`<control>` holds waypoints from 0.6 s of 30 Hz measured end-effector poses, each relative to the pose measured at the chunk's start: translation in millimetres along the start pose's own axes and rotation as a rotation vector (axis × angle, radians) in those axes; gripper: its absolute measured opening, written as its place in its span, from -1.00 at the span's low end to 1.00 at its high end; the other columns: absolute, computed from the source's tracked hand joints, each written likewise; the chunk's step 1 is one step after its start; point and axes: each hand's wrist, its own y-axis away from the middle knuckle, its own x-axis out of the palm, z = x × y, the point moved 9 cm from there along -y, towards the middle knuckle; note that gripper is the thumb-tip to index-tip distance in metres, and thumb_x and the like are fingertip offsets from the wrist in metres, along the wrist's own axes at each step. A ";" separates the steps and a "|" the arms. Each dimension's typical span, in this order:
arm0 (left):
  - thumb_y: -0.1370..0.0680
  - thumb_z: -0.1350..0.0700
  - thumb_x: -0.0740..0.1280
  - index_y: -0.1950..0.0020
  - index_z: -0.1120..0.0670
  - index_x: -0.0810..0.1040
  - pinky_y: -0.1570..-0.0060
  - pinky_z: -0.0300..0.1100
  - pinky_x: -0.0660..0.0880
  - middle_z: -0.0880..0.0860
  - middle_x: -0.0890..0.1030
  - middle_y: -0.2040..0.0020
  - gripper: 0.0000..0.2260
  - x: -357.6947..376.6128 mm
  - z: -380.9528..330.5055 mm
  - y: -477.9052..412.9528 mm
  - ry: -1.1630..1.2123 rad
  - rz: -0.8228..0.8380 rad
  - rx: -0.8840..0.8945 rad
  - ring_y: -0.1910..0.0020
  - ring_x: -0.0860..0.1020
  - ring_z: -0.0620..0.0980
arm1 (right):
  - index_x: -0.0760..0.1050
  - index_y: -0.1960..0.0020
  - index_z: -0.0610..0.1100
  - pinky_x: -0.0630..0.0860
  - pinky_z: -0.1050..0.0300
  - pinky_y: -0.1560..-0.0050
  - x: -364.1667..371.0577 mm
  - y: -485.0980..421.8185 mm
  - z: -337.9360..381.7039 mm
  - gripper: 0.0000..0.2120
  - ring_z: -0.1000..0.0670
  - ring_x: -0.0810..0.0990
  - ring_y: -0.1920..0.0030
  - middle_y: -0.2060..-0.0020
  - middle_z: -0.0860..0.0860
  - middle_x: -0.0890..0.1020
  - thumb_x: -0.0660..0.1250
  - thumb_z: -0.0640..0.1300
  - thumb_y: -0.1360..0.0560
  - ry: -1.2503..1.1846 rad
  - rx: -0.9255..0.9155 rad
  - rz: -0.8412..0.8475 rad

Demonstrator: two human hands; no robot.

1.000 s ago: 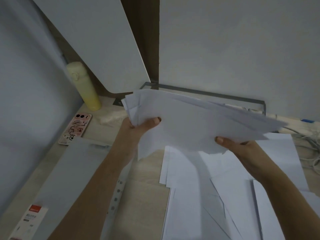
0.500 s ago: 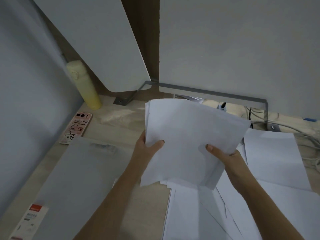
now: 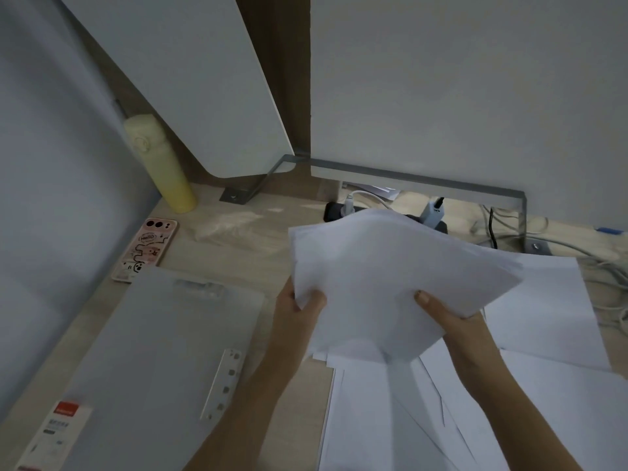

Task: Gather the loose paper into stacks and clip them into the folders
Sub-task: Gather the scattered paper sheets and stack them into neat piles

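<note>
As the stack (image 3: 390, 283) bows, curled fingers (image 3: 426, 299) pinch it.

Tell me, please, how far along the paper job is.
Done: some sheets are gathered into one stack. In hand: the left hand and right hand grip it above the desk. Left: more loose sheets lie below, and the grey folder shows no paper clipped.

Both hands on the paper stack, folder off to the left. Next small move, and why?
Probably tap the stack on the desk by its lower edge to square it. The left hand and right hand hold it lifted and bowed, its near edges staggered, so it looks unready for clipping into the folder.
</note>
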 end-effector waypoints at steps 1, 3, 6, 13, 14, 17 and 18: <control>-0.30 0.21 0.22 0.11 0.20 0.51 0.40 -0.42 0.42 -0.08 0.54 0.36 -0.79 -1.7 -8.0 0.5 0.008 -0.029 0.046 0.40 0.51 -0.25 | 0.64 0.13 0.17 0.56 0.33 0.21 0.2 -0.3 6.4 -0.47 0.17 0.66 0.11 0.16 0.19 0.70 0.59 0.22 0.08 -0.019 -0.031 0.003; -0.33 0.21 0.22 0.04 0.21 0.50 0.32 -0.43 0.42 -0.04 0.52 0.28 -0.76 -9.9 -20.0 1.0 -0.006 -0.078 0.145 0.33 0.49 -0.25 | 0.62 0.09 0.05 0.55 0.39 0.21 -4.0 -0.3 13.5 -0.45 0.18 0.66 0.11 0.17 0.17 0.71 0.58 0.19 0.03 -0.053 -0.065 -0.002; -0.43 0.28 0.24 0.01 0.17 0.49 0.28 -0.41 0.41 0.00 0.50 0.21 -0.84 -19.4 -14.0 0.3 -0.052 -0.123 0.147 0.31 0.47 -0.23 | 0.56 -0.02 -0.02 0.53 0.31 0.04 -16.3 -1.3 -1.2 -0.59 0.25 0.64 0.10 0.13 0.18 0.71 0.50 0.05 -0.21 0.014 -0.006 -0.047; -0.40 0.27 0.26 -0.10 0.21 0.50 0.29 -0.47 0.45 -0.01 0.58 0.13 -0.72 -9.9 4.9 3.0 -0.021 -0.115 0.056 0.25 0.55 -0.30 | 0.52 -0.03 -0.06 0.44 0.27 0.13 -3.8 7.0 -38.1 -0.73 0.24 0.60 0.15 0.09 0.08 0.64 0.19 -0.36 -0.49 0.066 0.072 -0.096; -0.35 0.24 0.23 -0.08 0.20 0.50 0.29 -0.47 0.45 -0.03 0.58 0.15 -0.70 -13.1 2.4 4.6 0.001 -0.138 0.071 0.26 0.55 -0.30 | 0.52 0.00 -0.07 0.44 0.27 0.14 -5.8 8.3 -35.8 -0.71 0.22 0.59 0.18 0.12 0.06 0.62 0.16 -0.39 -0.48 0.051 0.057 -0.127; -0.32 0.22 0.20 -0.10 0.20 0.49 0.29 -0.45 0.45 -0.04 0.57 0.17 -0.64 -24.1 10.0 9.7 0.014 -0.172 0.059 0.24 0.54 -0.25 | 0.50 0.03 -0.07 0.44 0.24 0.12 -11.7 12.7 -37.0 -0.73 0.14 0.55 0.14 0.15 0.04 0.60 0.16 -0.37 -0.44 0.024 0.045 -0.182; -0.33 0.21 0.22 -0.12 0.22 0.49 0.28 -0.44 0.47 -0.04 0.57 0.17 -0.63 -25.4 17.3 11.8 0.004 -0.167 0.030 0.22 0.55 -0.22 | 0.50 0.03 -0.07 0.43 0.24 0.12 -10.9 14.4 -41.6 -0.77 0.11 0.54 0.12 0.14 0.04 0.60 0.20 -0.32 -0.41 0.029 0.067 -0.175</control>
